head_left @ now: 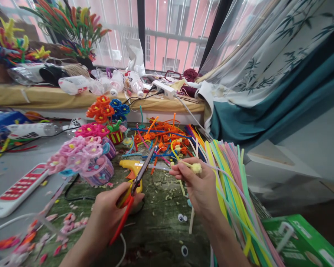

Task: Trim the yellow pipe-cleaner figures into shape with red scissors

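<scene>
My left hand (114, 207) is wrapped around the handles of a pair of scissors (144, 167). Their orange lower handle hangs down and the dark blades point up and away. Across from it, my right hand (202, 185) pinches a yellow pipe cleaner (173, 148) that has a pale yellow fluffy tuft (195, 168) beside the fingers. The blade tips and the tuft are apart. Just behind the scissors lies a yellow glue gun (128, 164) on the dark green mat (156, 230). Several googly eyes (184, 251) lie below my right hand.
A bundle of pastel pipe cleaners (231, 174) lies at the right, near a green box (303, 241). Orange pipe-cleaner pieces (167, 137) are heaped behind. Pipe-cleaner flower pots (97, 170) and a white calculator-like device (19, 189) are at left. A power strip (163, 89) sits on the sill.
</scene>
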Available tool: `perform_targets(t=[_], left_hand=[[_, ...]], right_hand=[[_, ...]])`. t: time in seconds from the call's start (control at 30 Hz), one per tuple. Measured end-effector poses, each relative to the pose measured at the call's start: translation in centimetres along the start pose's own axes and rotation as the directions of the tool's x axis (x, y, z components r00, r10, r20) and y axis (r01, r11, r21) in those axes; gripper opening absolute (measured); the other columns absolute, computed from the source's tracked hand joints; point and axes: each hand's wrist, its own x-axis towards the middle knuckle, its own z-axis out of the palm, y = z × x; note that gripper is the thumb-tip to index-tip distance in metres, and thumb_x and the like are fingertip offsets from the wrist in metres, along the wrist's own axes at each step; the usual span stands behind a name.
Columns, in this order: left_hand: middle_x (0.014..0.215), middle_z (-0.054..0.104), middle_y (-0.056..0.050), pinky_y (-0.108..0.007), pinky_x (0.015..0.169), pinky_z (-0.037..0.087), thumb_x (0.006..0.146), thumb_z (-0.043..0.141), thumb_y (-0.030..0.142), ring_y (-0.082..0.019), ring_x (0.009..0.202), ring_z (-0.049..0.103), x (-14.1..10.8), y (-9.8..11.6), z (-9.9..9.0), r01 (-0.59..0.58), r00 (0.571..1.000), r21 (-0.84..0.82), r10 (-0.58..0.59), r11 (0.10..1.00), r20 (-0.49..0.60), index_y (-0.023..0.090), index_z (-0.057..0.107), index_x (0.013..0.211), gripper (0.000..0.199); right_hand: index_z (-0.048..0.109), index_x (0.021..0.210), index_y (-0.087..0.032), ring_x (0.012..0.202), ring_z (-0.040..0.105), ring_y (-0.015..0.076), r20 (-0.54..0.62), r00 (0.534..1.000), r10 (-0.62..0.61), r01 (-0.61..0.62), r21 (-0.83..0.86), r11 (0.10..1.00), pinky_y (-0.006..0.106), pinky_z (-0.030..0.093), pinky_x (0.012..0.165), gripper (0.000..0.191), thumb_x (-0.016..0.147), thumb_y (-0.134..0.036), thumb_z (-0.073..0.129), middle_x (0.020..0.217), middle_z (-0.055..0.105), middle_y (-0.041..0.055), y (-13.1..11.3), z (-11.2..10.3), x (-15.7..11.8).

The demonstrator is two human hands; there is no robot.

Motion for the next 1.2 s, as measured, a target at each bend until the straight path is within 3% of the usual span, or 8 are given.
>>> perform_targets(t=[0.13,0.2,0.3,0.37,0.5,0.63,0.9,1.2], left_hand=[[0.050,0.053,0.006,-0.017,0.046,0.034,0.074,0.067,0.047,-0.009,0.046,0.043,0.2,0.7,-0.2,0.073,0.997,-0.078,-0.071,0.994,0.037,0.019,0.060,0.059,0.033],[0.052,0.054,0.006,-0.018,0.046,0.035,0.073,0.069,0.047,-0.009,0.047,0.044,0.2,1.2,-0.2,0.175,0.984,-0.183,-0.167,0.968,0.057,0.019,0.061,0.063,0.031],[0.053,0.049,0.007,-0.018,0.043,0.033,0.073,0.071,0.049,-0.009,0.046,0.041,-0.1,2.2,-0.4,0.357,0.931,-0.420,-0.353,0.835,0.089,0.019,0.058,0.068,0.032],[0.053,0.047,0.008,-0.018,0.043,0.030,0.073,0.071,0.051,-0.008,0.046,0.039,-0.2,2.6,-0.5,0.406,0.907,-0.523,-0.402,0.750,0.128,0.019,0.060,0.074,0.034],[0.051,0.047,0.009,-0.018,0.041,0.031,0.073,0.073,0.050,-0.008,0.044,0.040,-0.3,2.5,-0.5,0.426,0.902,-0.600,-0.367,0.677,0.227,0.019,0.062,0.082,0.034],[0.053,0.049,0.008,-0.016,0.041,0.033,0.073,0.074,0.046,-0.007,0.044,0.040,-0.2,1.9,-0.1,0.401,0.915,-0.610,-0.323,0.683,0.240,0.019,0.061,0.080,0.031],[0.051,0.050,0.007,-0.018,0.040,0.032,0.078,0.069,0.048,-0.008,0.043,0.043,-0.6,1.9,-0.2,0.418,0.907,-0.564,-0.300,0.712,0.294,0.019,0.058,0.073,0.031],[0.042,0.043,0.007,-0.019,0.043,0.029,0.085,0.060,0.053,-0.007,0.040,0.039,-0.5,2.0,0.1,0.468,0.883,-0.655,-0.289,0.593,0.370,0.019,0.049,0.057,0.045]], right_hand=[[0.072,0.072,-0.020,0.057,0.072,0.0151,0.013,0.998,-0.059,0.059,-0.064,0.996,0.024,0.059,0.055,0.011,0.073,-0.025,0.082,0.064,0.075,-0.0001,-0.1,-0.2,-0.1],[0.073,0.072,-0.020,0.057,0.071,0.0145,0.042,0.997,-0.062,0.067,-0.106,0.992,0.024,0.058,0.056,0.010,0.072,-0.025,0.081,0.063,0.074,-0.0004,0.0,-0.2,-0.2],[0.073,0.072,-0.020,0.054,0.068,0.0145,0.115,0.993,0.024,-0.006,-0.159,0.987,0.025,0.057,0.055,0.011,0.071,-0.026,0.082,0.060,0.072,-0.0003,0.2,-0.1,-0.4],[0.071,0.070,-0.019,0.052,0.067,0.0135,0.181,0.975,0.129,-0.098,-0.170,0.981,0.024,0.055,0.053,0.013,0.071,-0.028,0.082,0.058,0.071,-0.0005,0.6,0.1,-0.7],[0.068,0.066,-0.017,0.050,0.064,0.0104,0.312,0.889,0.335,-0.295,-0.170,0.940,0.020,0.051,0.050,0.018,0.070,-0.029,0.082,0.056,0.069,-0.0017,1.5,0.9,-1.3],[0.065,0.064,-0.017,0.049,0.063,0.0088,0.368,0.832,0.415,-0.383,-0.160,0.910,0.018,0.049,0.050,0.021,0.070,-0.028,0.081,0.057,0.069,-0.0018,2.0,1.4,-1.7],[0.069,0.074,-0.016,0.050,0.064,0.0102,0.339,0.859,0.384,-0.355,-0.147,0.923,0.018,0.048,0.048,0.023,0.066,-0.029,0.085,0.058,0.069,-0.0020,2.5,1.6,-1.7],[0.074,0.072,-0.019,0.055,0.067,0.0132,0.331,0.895,0.298,-0.258,-0.161,0.953,0.022,0.053,0.052,0.017,0.066,-0.029,0.086,0.060,0.072,-0.0009,2.4,1.9,-2.0]])
